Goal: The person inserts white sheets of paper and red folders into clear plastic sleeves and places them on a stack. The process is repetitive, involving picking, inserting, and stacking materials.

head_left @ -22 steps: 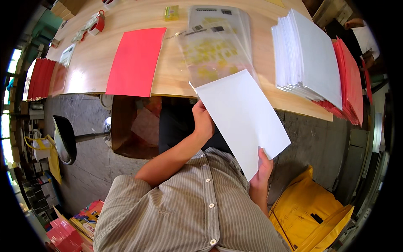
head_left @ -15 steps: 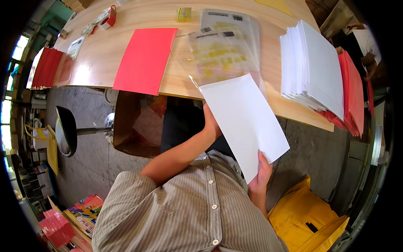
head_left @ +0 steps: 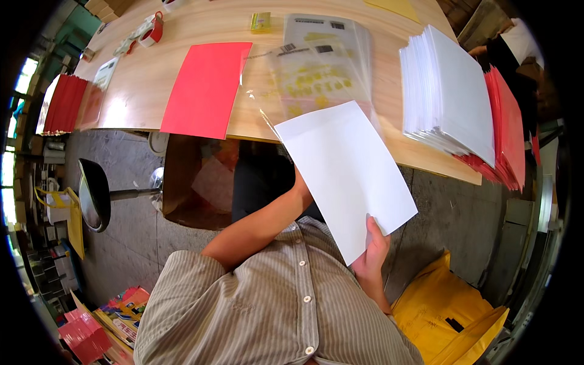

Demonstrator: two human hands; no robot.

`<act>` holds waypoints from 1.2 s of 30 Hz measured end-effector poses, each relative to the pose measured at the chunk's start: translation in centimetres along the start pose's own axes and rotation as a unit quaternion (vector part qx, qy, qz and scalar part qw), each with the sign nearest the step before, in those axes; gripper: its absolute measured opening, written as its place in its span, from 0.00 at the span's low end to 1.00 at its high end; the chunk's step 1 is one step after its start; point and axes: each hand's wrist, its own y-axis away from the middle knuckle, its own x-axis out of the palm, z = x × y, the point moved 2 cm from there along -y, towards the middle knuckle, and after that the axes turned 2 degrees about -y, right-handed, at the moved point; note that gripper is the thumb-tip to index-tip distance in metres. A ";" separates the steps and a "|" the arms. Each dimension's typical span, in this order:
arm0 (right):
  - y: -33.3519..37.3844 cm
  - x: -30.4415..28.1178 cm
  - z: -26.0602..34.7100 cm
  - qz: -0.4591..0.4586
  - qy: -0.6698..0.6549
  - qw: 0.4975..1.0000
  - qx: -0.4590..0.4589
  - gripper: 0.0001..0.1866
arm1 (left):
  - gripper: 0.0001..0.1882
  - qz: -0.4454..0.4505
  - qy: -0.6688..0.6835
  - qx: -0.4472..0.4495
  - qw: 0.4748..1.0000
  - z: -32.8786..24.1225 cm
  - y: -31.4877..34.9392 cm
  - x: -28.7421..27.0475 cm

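Note:
A white sheet or thin booklet [head_left: 350, 176] is held slantwise in front of me, over the table's near edge. My right hand [head_left: 372, 252] grips its lower corner, thumb on top and fingers underneath. My left hand [head_left: 302, 185] is behind the sheet's left edge; its fingers are hidden. Clear plastic film [head_left: 260, 108] sticks out past the sheet's upper left corner. Whether the sheet lies inside this film, I cannot tell. Beyond it, clear plastic bags with yellow print [head_left: 325, 67] lie on the table. A red sheet or booklet [head_left: 207, 88] rests to their left.
A stack of white booklets [head_left: 447, 97] with red ones [head_left: 506, 128] beside it stands at the table's right. More red booklets [head_left: 62, 103] and a tape roll [head_left: 151, 31] are at the left. An open carton [head_left: 188, 201], stool [head_left: 95, 194] and yellow bag [head_left: 450, 310] stand below.
The white sheet and my right hand have shifted slightly left. More clear film shows beside the sheet's upper left corner. The view has also moved a little.

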 end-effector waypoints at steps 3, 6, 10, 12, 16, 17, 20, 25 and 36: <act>0.4 -0.2 0.4 0.021 -0.017 1.000 0.001 0.22 | 0.23 0.067 -0.005 -0.054 0.996 1.1 -0.3 -0.1; 0.4 -0.5 0.4 0.012 -0.030 0.999 -0.005 0.23 | 0.23 0.067 -0.033 -0.069 0.995 1.7 -0.4 0.2; 0.1 -0.5 0.6 -0.006 -0.013 1.000 -0.022 0.21 | 0.24 0.017 -0.073 -0.069 0.995 3.3 0.8 -0.4; -0.3 -0.6 0.4 -0.021 -0.005 0.999 -0.034 0.20 | 0.23 -0.016 -0.079 -0.085 0.993 4.1 2.1 -0.1; -1.4 0.1 -0.2 -0.031 0.020 0.998 -0.059 0.19 | 0.22 -0.038 -0.155 -0.085 0.984 4.7 4.3 1.5; -1.8 0.4 -0.5 -0.033 0.023 0.997 -0.066 0.19 | 0.22 -0.031 -0.189 -0.078 0.978 4.8 4.7 1.7; -2.9 1.7 -1.0 -0.040 0.038 0.995 -0.084 0.19 | 0.22 -0.055 -0.140 -0.085 0.985 5.3 5.1 1.7; -3.8 1.3 -0.4 -0.007 0.063 0.996 -0.060 0.18 | 0.31 0.013 -0.149 -0.053 0.987 4.9 4.5 0.4; -3.8 -1.6 0.5 0.015 0.114 0.993 0.010 0.11 | 0.21 -0.011 -0.098 -0.029 0.995 4.4 4.6 -0.5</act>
